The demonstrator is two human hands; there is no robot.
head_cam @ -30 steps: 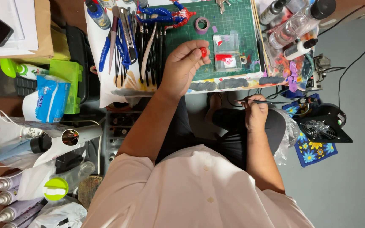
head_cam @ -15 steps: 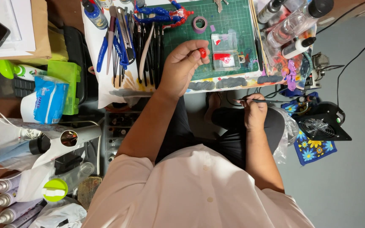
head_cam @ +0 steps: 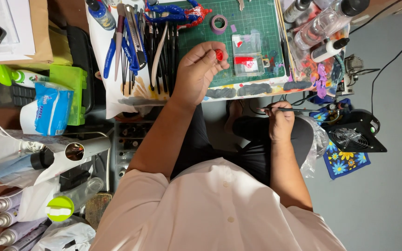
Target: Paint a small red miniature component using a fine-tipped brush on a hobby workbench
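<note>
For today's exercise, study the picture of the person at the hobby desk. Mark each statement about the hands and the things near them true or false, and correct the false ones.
1. The left hand holds a small red piece over the green cutting mat. True.
2. The right hand is empty. False: it grips a thin brush, held low over the lap.
3. A roll of purple tape lies on the mat. True.
4. The clear plastic box sits on the floor. False: it rests on the mat, just right of the red piece.
5. The black fan is on the person's left. False: it stands on the right, on the grey floor beside a flowered cloth.
</note>
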